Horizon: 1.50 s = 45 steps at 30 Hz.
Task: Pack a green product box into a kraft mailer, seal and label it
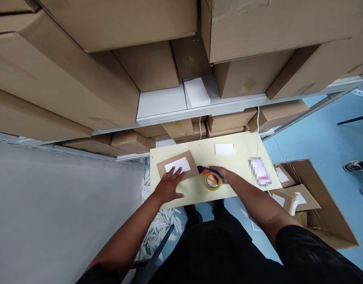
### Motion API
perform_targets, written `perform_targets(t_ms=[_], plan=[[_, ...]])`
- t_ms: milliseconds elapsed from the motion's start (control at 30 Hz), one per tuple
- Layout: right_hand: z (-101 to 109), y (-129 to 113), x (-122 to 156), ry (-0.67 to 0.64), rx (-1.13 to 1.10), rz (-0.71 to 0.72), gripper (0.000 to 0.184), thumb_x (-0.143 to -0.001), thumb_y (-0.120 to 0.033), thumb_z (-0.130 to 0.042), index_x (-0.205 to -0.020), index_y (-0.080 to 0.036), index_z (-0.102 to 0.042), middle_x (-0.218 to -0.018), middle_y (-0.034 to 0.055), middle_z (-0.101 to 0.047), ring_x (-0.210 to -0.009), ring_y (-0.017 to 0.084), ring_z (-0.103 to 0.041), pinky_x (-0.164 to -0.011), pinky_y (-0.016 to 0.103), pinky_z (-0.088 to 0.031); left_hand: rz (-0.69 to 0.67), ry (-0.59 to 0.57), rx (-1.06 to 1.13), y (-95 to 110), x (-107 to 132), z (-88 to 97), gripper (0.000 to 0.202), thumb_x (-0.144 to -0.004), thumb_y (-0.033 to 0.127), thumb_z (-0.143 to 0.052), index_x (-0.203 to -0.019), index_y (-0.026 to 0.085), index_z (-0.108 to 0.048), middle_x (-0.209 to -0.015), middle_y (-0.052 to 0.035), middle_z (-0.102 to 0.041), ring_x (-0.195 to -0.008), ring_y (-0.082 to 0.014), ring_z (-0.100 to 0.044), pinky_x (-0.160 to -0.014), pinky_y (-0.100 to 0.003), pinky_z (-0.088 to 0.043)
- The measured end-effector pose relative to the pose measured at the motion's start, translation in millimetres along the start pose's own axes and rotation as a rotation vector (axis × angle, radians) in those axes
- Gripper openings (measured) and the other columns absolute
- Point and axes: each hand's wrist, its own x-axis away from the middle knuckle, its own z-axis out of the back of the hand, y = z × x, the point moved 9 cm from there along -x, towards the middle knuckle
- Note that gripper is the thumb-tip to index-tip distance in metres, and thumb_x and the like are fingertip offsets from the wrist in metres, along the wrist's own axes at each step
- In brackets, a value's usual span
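A small flat cardboard box (192,161) with a white label (173,165) lies turned at an angle on the pale yellow table (196,197). My left hand (169,186) rests on its near edge, fingers spread over part of the label. Gripped in my right hand (224,174) is a tape dispenser (205,171), blue and orange, with a roll of clear yellowish tape. The front end of the dispenser meets or nearly meets the right side of the box; I cannot tell whether tape is stuck there.
Another white label (225,149) lies at the table's back, and a blurred phone-like device (260,171) with a cable at the right. Shelves (163,100) of cartons stand beyond. To the right, a large open carton (332,213) holds labelled boxes. Paper strips (166,221) litter the floor.
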Motion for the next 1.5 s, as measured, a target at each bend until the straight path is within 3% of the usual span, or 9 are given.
perform_targets(t_ms=[167,367,600,867,1000,1133,1267,1367,1500], plan=[[4,-10,-8,-0.002,0.066,0.001,0.034,-0.099,-0.05,-0.059,-0.1,-0.016,-0.066,-0.082,0.0105,-0.077,-0.073,0.025,-0.074,-0.073,0.041,-0.064,-0.224,-0.094,-0.079,-40,20,4.8,0.107,-0.078,0.026,-0.076,-0.166,0.039,-0.015,-0.173,-0.003,-0.021,-0.161,-0.0281,-0.008,-0.129,-0.051,-0.008],[11,6,-4,0.017,0.04,0.016,0.038,-0.097,-0.051,-0.062,-0.104,-0.014,-0.067,-0.09,0.0118,-0.077,-0.08,0.024,-0.074,-0.077,0.041,-0.064,-0.229,-0.022,-0.061,-57,5,7.0,0.083,-0.087,0.008,-0.051,-0.159,0.045,-0.036,-0.168,0.0046,-0.036,-0.158,-0.0236,-0.027,-0.126,-0.046,-0.02],[13,-53,0,0.141,0.048,0.111,0.038,-0.1,-0.055,-0.055,-0.095,-0.018,-0.063,-0.068,0.0053,-0.07,-0.063,0.022,-0.068,-0.065,0.038,-0.063,-0.108,0.049,-0.077,-8,-15,-14.9,0.092,-0.082,0.048,-0.072,-0.163,0.026,-0.034,-0.169,-0.0121,-0.032,-0.146,-0.0393,-0.041,-0.124,-0.05,-0.023],[-14,-122,-3,0.186,0.026,0.176,0.04,-0.1,-0.056,-0.055,-0.099,-0.017,-0.064,-0.074,0.0067,-0.073,-0.068,0.022,-0.07,-0.066,0.035,-0.062,0.194,0.26,-0.022,44,-59,-7.9,0.114,-0.078,0.074,-0.07,-0.165,0.015,-0.027,-0.172,-0.021,-0.017,-0.159,-0.0434,-0.008,-0.125,-0.067,0.004],[5,-86,10,0.197,-0.044,0.246,0.038,-0.101,-0.051,-0.057,-0.103,-0.015,-0.068,-0.08,0.008,-0.077,-0.072,0.022,-0.073,-0.069,0.036,-0.063,0.26,0.209,-0.015,43,-64,-7.4,0.114,-0.079,0.077,-0.065,-0.165,0.016,-0.024,-0.172,-0.0195,-0.015,-0.159,-0.0441,-0.002,-0.121,-0.073,0.003],[48,15,35,0.278,-0.138,0.31,0.039,-0.097,-0.052,-0.062,-0.106,-0.016,-0.072,-0.097,0.0107,-0.08,-0.082,0.023,-0.076,-0.08,0.037,-0.063,0.307,0.156,-0.019,41,-63,-9.4,0.114,-0.081,0.081,-0.059,-0.167,0.017,-0.019,-0.173,-0.018,-0.011,-0.16,-0.0429,0.003,-0.12,-0.075,-0.004],[28,110,34,0.061,-0.348,0.175,0.05,-0.1,-0.06,-0.049,-0.111,-0.017,-0.072,-0.104,0.0117,-0.08,-0.095,0.027,-0.076,-0.093,0.044,-0.06,0.338,0.122,-0.016,46,-63,-9.2,0.116,-0.08,0.081,-0.06,-0.168,0.021,-0.014,-0.174,-0.0144,-0.006,-0.16,-0.0399,0.007,-0.121,-0.07,-0.015],[5,115,23,0.0,-0.375,0.121,0.049,-0.102,-0.057,-0.047,-0.108,-0.015,-0.072,-0.097,0.0105,-0.08,-0.089,0.025,-0.077,-0.094,0.041,-0.059,0.349,0.077,-0.012,49,-59,-9.4,0.117,-0.08,0.079,-0.062,-0.168,0.022,-0.012,-0.175,-0.0118,-0.001,-0.16,-0.0396,0.007,-0.119,-0.066,-0.024],[1,74,13,0.008,-0.288,0.096,0.043,-0.101,-0.051,-0.052,-0.104,-0.012,-0.071,-0.088,0.0101,-0.08,-0.079,0.023,-0.076,-0.089,0.04,-0.061,0.337,0.02,-0.02,48,-45,-10.2,0.115,-0.081,0.073,-0.064,-0.168,0.02,-0.01,-0.175,-0.0119,0.0,-0.16,-0.0391,0.003,-0.115,-0.06,-0.035]])
